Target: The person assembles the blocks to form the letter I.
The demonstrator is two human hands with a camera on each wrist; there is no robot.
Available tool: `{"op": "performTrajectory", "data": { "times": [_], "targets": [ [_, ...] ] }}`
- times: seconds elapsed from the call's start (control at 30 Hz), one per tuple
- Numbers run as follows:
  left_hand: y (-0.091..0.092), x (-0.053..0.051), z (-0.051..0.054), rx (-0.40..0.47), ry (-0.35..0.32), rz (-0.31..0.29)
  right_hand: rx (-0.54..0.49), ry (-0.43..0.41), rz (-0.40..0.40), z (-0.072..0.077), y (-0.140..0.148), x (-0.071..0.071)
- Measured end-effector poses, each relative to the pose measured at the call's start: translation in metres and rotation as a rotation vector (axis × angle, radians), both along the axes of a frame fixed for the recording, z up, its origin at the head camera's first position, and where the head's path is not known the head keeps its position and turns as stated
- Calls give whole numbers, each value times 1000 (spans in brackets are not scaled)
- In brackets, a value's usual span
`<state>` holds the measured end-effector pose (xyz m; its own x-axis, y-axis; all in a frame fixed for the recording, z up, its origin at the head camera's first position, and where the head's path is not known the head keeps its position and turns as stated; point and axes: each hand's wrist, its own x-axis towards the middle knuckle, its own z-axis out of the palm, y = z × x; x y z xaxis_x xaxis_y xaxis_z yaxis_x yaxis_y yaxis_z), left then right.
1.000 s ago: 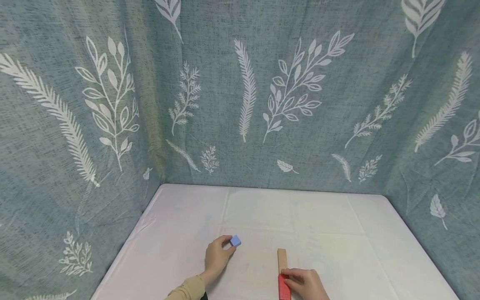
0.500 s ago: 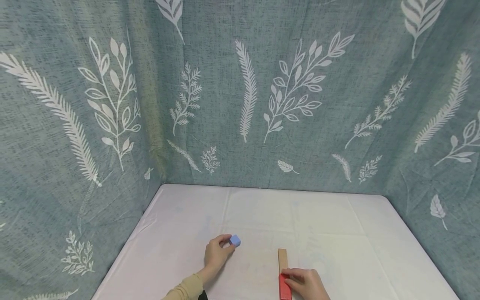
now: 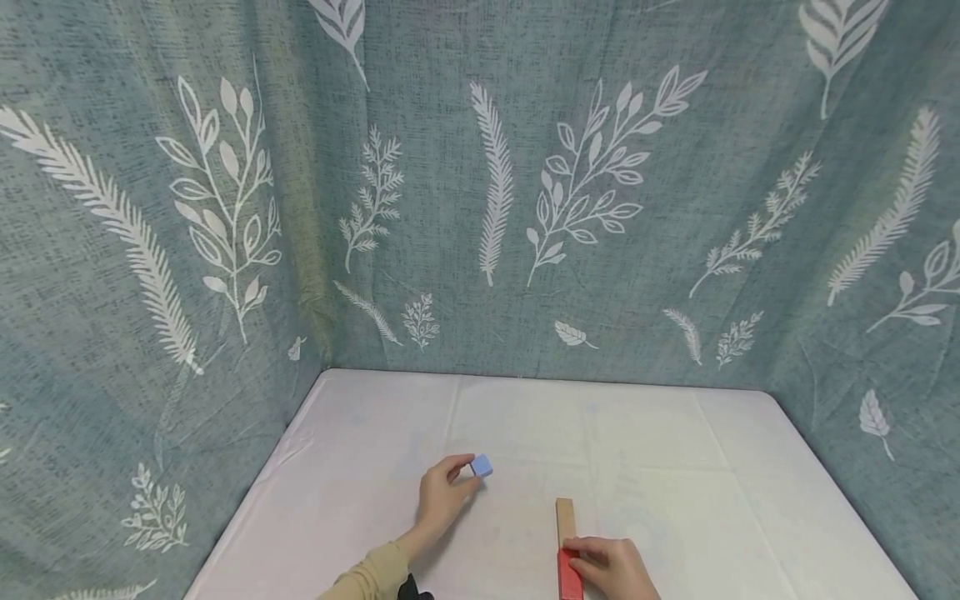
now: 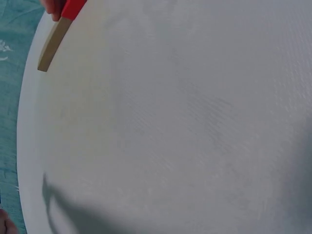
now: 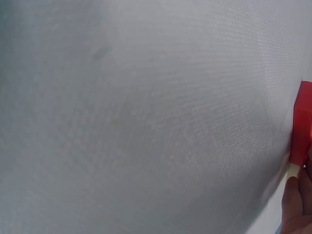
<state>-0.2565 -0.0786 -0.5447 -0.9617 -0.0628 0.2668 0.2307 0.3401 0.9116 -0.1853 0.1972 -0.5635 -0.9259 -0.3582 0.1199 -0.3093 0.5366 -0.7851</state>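
Note:
Between thumb and fingertips, my left hand (image 3: 442,497) pinches a small blue cube (image 3: 482,466) over the middle of the table; whether the cube touches the cloth I cannot tell. At the front, my right hand (image 3: 615,567) grips a red block (image 3: 570,581) near its far end. A long bare-wood block (image 3: 565,518) extends straight beyond the red one, end to end with it. The left wrist view shows the wooden block (image 4: 53,45) and part of the red block (image 4: 73,7). In the right wrist view, the red block (image 5: 300,129) sits at the right edge beside the fingers (image 5: 292,200).
A white cloth (image 3: 675,483) with faint creases covers the table. Around its back and sides hangs a teal curtain (image 3: 442,208) with white leaf patterns. A black strap (image 3: 410,588) shows at the left wrist.
My left hand has carried the blue cube slightly away from me and to the right. The right hand stays on the red block, and both long blocks look unmoved.

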Motion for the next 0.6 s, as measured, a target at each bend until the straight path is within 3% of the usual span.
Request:
{"op": "performTrajectory", "data": {
  "times": [0.2, 0.6],
  "targets": [
    [8, -3, 10, 33, 20, -35, 11, -43, -5, 3, 0, 0],
    [16, -14, 38, 2, 56, -77, -11, -80, -13, 3, -2, 0]
  ]
}}
